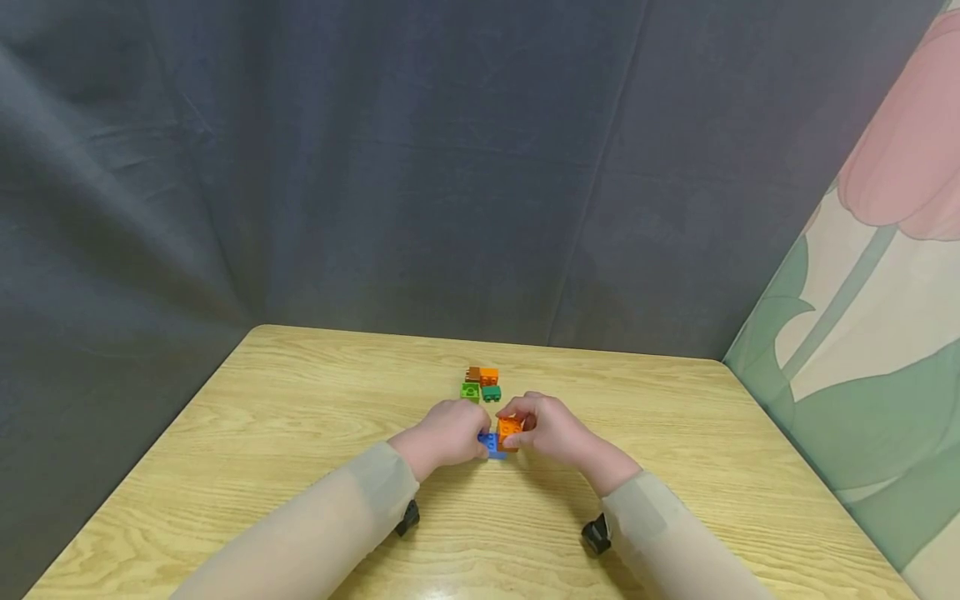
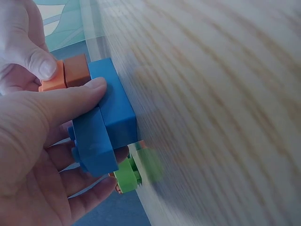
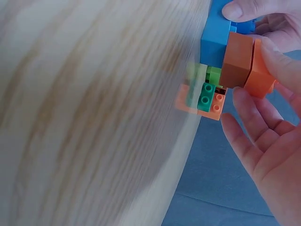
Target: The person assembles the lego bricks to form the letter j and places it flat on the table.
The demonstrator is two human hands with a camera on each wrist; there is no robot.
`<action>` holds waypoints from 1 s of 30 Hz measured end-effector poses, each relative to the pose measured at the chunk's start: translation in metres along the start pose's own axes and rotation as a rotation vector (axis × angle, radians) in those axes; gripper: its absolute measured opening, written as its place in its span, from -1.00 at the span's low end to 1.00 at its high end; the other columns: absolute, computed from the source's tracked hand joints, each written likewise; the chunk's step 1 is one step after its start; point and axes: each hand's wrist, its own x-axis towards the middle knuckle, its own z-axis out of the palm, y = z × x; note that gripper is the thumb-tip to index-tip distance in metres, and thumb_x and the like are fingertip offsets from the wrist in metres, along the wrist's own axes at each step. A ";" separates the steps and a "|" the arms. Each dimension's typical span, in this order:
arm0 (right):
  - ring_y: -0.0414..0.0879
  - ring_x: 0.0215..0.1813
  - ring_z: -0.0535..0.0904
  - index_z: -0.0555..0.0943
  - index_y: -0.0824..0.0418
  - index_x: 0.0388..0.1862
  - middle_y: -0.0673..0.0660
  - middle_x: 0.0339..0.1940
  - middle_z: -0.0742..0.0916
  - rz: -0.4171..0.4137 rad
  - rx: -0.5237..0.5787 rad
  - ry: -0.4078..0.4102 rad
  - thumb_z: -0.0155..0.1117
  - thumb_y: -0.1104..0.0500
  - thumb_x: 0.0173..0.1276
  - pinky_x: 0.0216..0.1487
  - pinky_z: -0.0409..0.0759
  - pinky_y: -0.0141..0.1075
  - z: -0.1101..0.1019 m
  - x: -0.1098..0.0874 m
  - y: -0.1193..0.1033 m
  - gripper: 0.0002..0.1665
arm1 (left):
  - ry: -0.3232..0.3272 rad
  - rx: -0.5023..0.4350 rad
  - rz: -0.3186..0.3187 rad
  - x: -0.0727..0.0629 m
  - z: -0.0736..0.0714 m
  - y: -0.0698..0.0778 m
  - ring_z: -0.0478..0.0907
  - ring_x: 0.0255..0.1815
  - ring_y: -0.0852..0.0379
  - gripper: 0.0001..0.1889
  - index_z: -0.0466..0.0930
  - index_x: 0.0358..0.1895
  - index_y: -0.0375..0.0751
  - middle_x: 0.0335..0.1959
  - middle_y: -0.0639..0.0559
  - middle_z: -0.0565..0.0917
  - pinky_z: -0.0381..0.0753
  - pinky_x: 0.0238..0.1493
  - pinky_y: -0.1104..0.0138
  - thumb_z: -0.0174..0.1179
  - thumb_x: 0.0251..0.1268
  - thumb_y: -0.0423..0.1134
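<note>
My left hand (image 1: 446, 433) grips two stacked blue bricks, its thumb across the lower blue brick (image 2: 115, 106) and fingers behind the upper blue brick (image 2: 96, 141). Opposite it, my right hand (image 1: 552, 429) pinches an orange brick (image 3: 259, 70) between thumb and fingers. Under the orange brick is a brown brick (image 3: 236, 56), which sits against the studded side of the lower blue brick, beside the upper one. Whether the brown brick is fully pressed on cannot be made out. The left hand hides part of the blue bricks in the head view.
Behind the hands on the wooden table (image 1: 300, 392) lie a brown brick (image 1: 472, 374), another orange brick (image 1: 489, 377), a light green brick (image 1: 470, 392) and a dark green brick (image 1: 491, 393). A dark curtain (image 1: 450, 167) hangs behind the table; a flowered panel (image 1: 870, 333) stands at the right.
</note>
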 end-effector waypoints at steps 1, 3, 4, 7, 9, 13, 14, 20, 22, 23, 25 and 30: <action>-0.07 -0.34 0.44 0.71 0.21 -0.06 -0.03 -0.34 0.59 0.000 0.001 -0.002 0.53 0.27 0.12 -0.32 0.49 -0.28 0.000 0.000 0.000 -0.64 | 0.000 0.000 0.000 0.000 0.000 0.000 0.38 -0.52 0.19 -0.84 0.68 -0.43 -0.05 -0.55 0.25 0.54 0.42 -0.33 0.29 0.47 0.13 -0.12; -0.08 -0.34 0.44 0.71 0.21 -0.07 -0.03 -0.34 0.58 0.000 -0.002 -0.001 0.54 0.27 0.12 -0.32 0.49 -0.28 0.000 0.000 -0.001 -0.64 | -0.003 0.003 -0.001 0.000 -0.001 0.001 0.36 -0.53 0.18 -0.83 0.67 -0.44 -0.05 -0.57 0.24 0.53 0.41 -0.35 0.29 0.47 0.13 -0.12; -0.08 -0.34 0.44 0.71 0.20 -0.07 -0.03 -0.33 0.58 -0.004 -0.007 0.000 0.54 0.27 0.12 -0.32 0.49 -0.28 0.000 0.000 -0.001 -0.64 | -0.001 0.004 0.000 0.000 -0.001 0.001 0.35 -0.54 0.19 -0.82 0.66 -0.45 -0.05 -0.57 0.24 0.52 0.40 -0.36 0.29 0.47 0.13 -0.12; -0.09 -0.34 0.44 0.71 0.18 -0.08 -0.04 -0.33 0.59 -0.010 -0.024 0.004 0.54 0.28 0.11 -0.32 0.50 -0.28 0.001 0.000 -0.002 -0.65 | 0.000 0.010 0.001 0.000 -0.001 0.001 0.34 -0.54 0.19 -0.81 0.65 -0.46 -0.05 -0.59 0.22 0.52 0.39 -0.38 0.30 0.47 0.13 -0.12; -0.09 -0.35 0.44 0.70 0.16 -0.08 -0.04 -0.32 0.59 -0.009 -0.031 0.005 0.54 0.29 0.12 -0.32 0.50 -0.28 0.001 0.000 -0.003 -0.65 | 0.003 0.011 0.001 0.000 0.000 0.001 0.34 -0.54 0.19 -0.81 0.65 -0.45 -0.06 -0.58 0.23 0.52 0.39 -0.37 0.30 0.47 0.13 -0.12; -0.06 -0.34 0.43 0.70 0.16 -0.09 -0.03 -0.31 0.58 0.003 -0.028 0.006 0.53 0.30 0.12 -0.33 0.50 -0.28 0.001 -0.001 -0.004 -0.65 | 0.005 0.011 -0.001 0.000 0.000 0.001 0.38 -0.52 0.20 -0.82 0.68 -0.42 -0.07 -0.54 0.25 0.54 0.42 -0.34 0.30 0.47 0.13 -0.11; -0.06 -0.34 0.43 0.70 0.16 -0.09 -0.03 -0.31 0.58 0.006 -0.025 0.006 0.53 0.31 0.12 -0.33 0.49 -0.28 0.001 -0.001 -0.004 -0.66 | 0.005 0.010 -0.001 0.000 0.000 0.001 0.38 -0.51 0.20 -0.82 0.68 -0.41 -0.07 -0.53 0.25 0.54 0.43 -0.33 0.30 0.48 0.13 -0.11; -0.04 -0.34 0.43 0.70 0.18 -0.08 -0.01 -0.31 0.57 0.001 -0.017 0.002 0.51 0.28 0.16 -0.34 0.48 -0.28 0.002 -0.001 -0.001 -0.68 | -0.005 0.015 -0.001 0.001 0.001 0.000 0.37 -0.54 0.20 -0.82 0.66 -0.43 -0.06 -0.55 0.25 0.53 0.43 -0.36 0.31 0.46 0.14 -0.10; -0.04 -0.33 0.44 0.69 0.19 -0.07 0.01 -0.30 0.58 -0.016 -0.004 -0.005 0.47 0.24 0.23 -0.32 0.48 -0.27 0.001 -0.001 0.000 -0.72 | -0.006 0.014 0.001 0.001 0.001 0.000 0.36 -0.55 0.20 -0.81 0.65 -0.45 -0.05 -0.57 0.24 0.52 0.42 -0.38 0.31 0.46 0.14 -0.10; -0.05 -0.32 0.45 0.70 0.19 -0.07 0.00 -0.29 0.59 -0.027 0.001 -0.008 0.44 0.22 0.27 -0.30 0.49 -0.27 0.001 -0.001 0.001 -0.75 | -0.005 0.014 0.001 0.001 0.001 0.000 0.37 -0.55 0.20 -0.81 0.64 -0.45 -0.05 -0.57 0.25 0.52 0.42 -0.38 0.31 0.47 0.14 -0.10; -0.06 -0.29 0.46 0.70 0.17 -0.08 -0.01 -0.29 0.60 -0.037 0.012 -0.012 0.37 0.18 0.35 -0.26 0.50 -0.26 -0.001 0.000 0.003 -0.81 | -0.006 0.013 0.001 0.001 0.000 0.000 0.38 -0.55 0.20 -0.80 0.64 -0.45 -0.05 -0.56 0.24 0.52 0.42 -0.38 0.31 0.47 0.14 -0.10; -0.08 -0.26 0.48 0.73 0.14 -0.13 -0.06 -0.28 0.64 -0.029 0.031 -0.007 0.26 0.22 0.43 -0.21 0.52 -0.23 -0.003 0.005 0.005 -0.87 | -0.006 0.013 -0.001 0.001 -0.001 0.000 0.41 -0.51 0.20 -0.81 0.66 -0.42 -0.07 -0.53 0.24 0.54 0.45 -0.34 0.31 0.47 0.13 -0.10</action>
